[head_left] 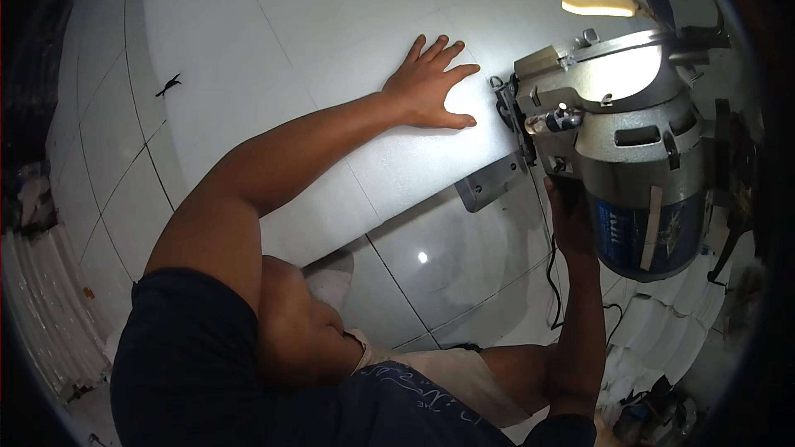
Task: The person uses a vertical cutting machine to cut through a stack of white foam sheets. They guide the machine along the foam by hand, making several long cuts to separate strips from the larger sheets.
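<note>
My left hand [426, 93] lies flat with its fingers spread on a broad white sheet [331, 165], a little left of a machine. That machine looks like an electric cloth cutter [629, 145], with a grey metal body, a blue motor housing and a beige grip at its far end. Its flat grey base plate [491, 184] shows beside the sheet's near edge. My right hand [573, 228] is closed at a dark part on the cutter's near side. The machine's body hides most of those fingers. Bright light falls on the sheet between the left hand and the cutter.
Beneath the sheet lies a glossy white tiled floor [464, 281]. A black cord [553, 281] runs down beside my right forearm. One small black scrap [168, 85] lies at the left. White folded material [50, 298] is piled at the far left, with more [662, 323] at the lower right.
</note>
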A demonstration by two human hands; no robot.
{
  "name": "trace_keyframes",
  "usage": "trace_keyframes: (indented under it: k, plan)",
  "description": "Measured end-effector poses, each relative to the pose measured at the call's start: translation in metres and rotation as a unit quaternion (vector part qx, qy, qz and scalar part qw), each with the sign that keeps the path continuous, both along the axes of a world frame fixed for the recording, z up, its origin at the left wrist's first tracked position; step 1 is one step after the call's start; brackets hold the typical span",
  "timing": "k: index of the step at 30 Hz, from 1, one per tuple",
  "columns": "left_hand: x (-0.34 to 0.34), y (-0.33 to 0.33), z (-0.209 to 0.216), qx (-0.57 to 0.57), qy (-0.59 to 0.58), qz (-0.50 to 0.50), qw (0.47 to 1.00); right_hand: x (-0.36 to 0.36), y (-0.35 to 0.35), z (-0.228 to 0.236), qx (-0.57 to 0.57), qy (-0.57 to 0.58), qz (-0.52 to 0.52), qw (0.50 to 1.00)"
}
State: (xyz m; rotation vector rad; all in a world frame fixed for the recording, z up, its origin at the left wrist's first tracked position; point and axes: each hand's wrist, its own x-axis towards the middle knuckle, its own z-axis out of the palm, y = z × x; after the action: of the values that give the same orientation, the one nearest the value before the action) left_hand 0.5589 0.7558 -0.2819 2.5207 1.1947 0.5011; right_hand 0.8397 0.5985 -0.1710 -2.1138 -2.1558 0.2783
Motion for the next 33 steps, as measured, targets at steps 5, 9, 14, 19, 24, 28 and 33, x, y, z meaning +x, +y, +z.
trace_keyframes:
  k: [5,9,14,19,24,28,33]
  plan:
    - [-0.056,0.018,0.014,0.101,0.032,0.1,0.989,0.009,-0.018,-0.008,0.056,-0.002,-0.046,0.997]
    - [-0.068,-0.007,0.003,0.078,0.151,0.175,0.97,0.004,-0.038,-0.015,0.068,0.002,-0.027,0.997]
    - [-0.062,-0.008,0.0,0.071,0.127,0.176,0.974,0.016,-0.041,-0.012,-0.003,0.054,-0.073,0.996]
    - [-0.063,-0.009,-0.005,0.081,0.114,0.173,0.975,0.015,-0.035,-0.022,-0.02,0.187,-0.117,0.975]
    - [-0.057,-0.015,-0.012,0.096,0.099,0.161,0.977,0.005,-0.03,-0.022,0.029,0.072,-0.107,0.991]
    - [-0.051,-0.019,-0.015,0.115,0.066,0.147,0.98,0.005,-0.03,-0.028,0.037,0.087,-0.104,0.99]
    - [-0.04,-0.03,-0.013,0.109,0.077,0.148,0.98,0.005,-0.029,-0.032,0.065,0.055,-0.068,0.994]
